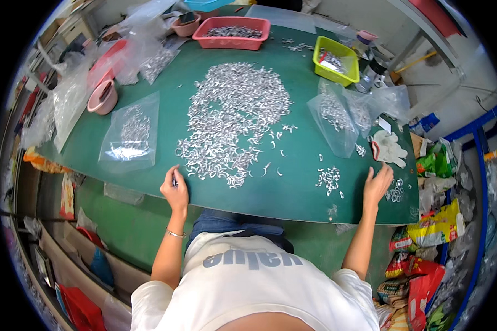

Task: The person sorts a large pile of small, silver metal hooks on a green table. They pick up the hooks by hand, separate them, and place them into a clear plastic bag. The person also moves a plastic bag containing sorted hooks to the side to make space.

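A broad heap of small curved silvery metal pieces covers the middle of the green table. By its lower left edge, my left hand is closed, with something small and dark between the fingers that I cannot make out. My right hand rests over the table's right part, fingers apart, and I see nothing held in it. To its left lies a small group of metal pieces; ring-shaped pieces lie just to its right. A white work glove is beyond the fingertips.
Clear plastic bags with metal pieces lie left and right of the heap. A red basin, a yellow-green basket and a pink bowl stand farther out. Colourful sacks crowd the floor at right.
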### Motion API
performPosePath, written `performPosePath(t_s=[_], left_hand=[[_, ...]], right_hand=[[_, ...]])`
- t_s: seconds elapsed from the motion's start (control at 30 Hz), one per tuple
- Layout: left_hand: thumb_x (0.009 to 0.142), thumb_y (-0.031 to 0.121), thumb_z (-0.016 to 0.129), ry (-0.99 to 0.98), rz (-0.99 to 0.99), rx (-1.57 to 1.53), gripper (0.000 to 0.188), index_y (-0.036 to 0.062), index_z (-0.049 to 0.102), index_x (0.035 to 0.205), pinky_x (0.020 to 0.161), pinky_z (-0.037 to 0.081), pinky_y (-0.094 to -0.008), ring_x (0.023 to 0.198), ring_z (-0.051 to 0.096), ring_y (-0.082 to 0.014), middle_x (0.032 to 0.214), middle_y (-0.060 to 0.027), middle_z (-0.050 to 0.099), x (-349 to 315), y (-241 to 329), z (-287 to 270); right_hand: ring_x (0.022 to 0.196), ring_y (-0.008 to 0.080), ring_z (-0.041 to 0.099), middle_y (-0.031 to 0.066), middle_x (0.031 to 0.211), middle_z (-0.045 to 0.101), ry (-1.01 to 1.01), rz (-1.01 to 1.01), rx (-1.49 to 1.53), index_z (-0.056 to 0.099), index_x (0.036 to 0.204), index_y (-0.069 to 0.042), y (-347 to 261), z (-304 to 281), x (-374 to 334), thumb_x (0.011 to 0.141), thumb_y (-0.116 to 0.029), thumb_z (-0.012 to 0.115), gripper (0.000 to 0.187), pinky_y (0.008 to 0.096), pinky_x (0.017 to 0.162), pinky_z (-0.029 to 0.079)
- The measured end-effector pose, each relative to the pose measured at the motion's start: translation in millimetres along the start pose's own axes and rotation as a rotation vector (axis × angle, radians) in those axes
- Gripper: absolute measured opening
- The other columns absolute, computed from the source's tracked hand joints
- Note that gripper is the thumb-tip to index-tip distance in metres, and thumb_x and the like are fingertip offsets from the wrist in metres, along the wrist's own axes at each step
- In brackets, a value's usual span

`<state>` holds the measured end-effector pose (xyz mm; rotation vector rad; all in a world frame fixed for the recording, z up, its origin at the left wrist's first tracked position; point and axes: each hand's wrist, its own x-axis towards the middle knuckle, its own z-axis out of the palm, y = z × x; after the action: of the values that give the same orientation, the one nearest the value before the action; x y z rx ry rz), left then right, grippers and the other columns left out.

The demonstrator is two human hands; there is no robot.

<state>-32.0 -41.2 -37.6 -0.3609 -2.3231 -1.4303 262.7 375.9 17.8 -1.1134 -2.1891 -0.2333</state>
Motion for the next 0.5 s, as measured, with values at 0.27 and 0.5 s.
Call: performPosePath(t_s=[0.27, 0.5], left_hand=[[0.085, 0.002, 0.053, 0.009, 0.037, 0.006, 0.013, -0.0009, 0.063, 0.093, 0.047, 0.038, -0.0253, 0.049, 0.047, -0.0083, 0.056, -0.0056, 0.052, 3.0, 0.4, -1.5], [0.085, -0.001, 0.053, -0.025, 0.010, -0.074, 0.015, -0.0003, 0.063, 0.096, 0.046, 0.036, -0.0222, 0.048, 0.044, -0.0052, 0.057, -0.0023, 0.051, 3.3, 3.5, -3.4]], right_hand=[[0.110, 0.0326, 0.045, 0.0149, 0.115, 0.052, -0.663, -0.543, 0.812, 0.052, 0.114, -0.003, -215.9, -23.6, -42.2, 0.074, -0.011, 0.067, 0.043, 0.0402, 0.092, 0.038], [0.101, 0.0290, 0.048, 0.0096, 0.105, 0.054, -0.618, -0.595, 0.806, 0.060, 0.093, -0.003, -270.4, 10.6, -64.8, 0.072, -0.006, 0.067, 0.022, 0.0392, 0.085, 0.040]])
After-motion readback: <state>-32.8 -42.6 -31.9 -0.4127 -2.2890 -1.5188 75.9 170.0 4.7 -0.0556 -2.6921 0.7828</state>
